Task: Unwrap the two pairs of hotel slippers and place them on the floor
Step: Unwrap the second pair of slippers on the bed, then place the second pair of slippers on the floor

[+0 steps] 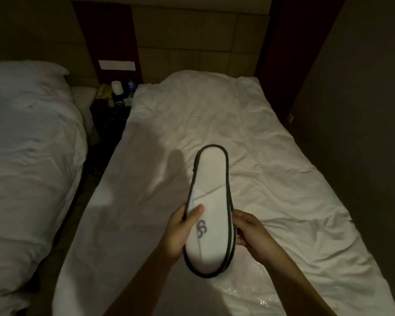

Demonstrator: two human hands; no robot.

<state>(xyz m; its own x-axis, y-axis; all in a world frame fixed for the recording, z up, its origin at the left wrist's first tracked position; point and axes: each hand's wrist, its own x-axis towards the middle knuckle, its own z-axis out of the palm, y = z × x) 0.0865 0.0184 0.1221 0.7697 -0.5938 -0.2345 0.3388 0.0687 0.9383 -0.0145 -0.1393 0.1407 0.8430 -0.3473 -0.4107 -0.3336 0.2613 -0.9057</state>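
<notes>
A pair of white hotel slippers (211, 179) with dark edging is stacked flat, held up over the bed with the toe end toward me. A grey logo shows on the top slipper's strap. My left hand (183, 231) grips the left edge, thumb pressed on the strap. My right hand (252, 233) holds the right edge, where the second slipper's rim shows underneath. Clear plastic wrapping (249, 290) lies crumpled on the sheet below my hands. No other pair of slippers is in view.
The white bed (271, 156) fills the middle and right. A second bed (27, 144) stands at the left, with a narrow strip of floor (87, 190) between them. A dark nightstand (111, 110) with a bottle and small items stands at the far end.
</notes>
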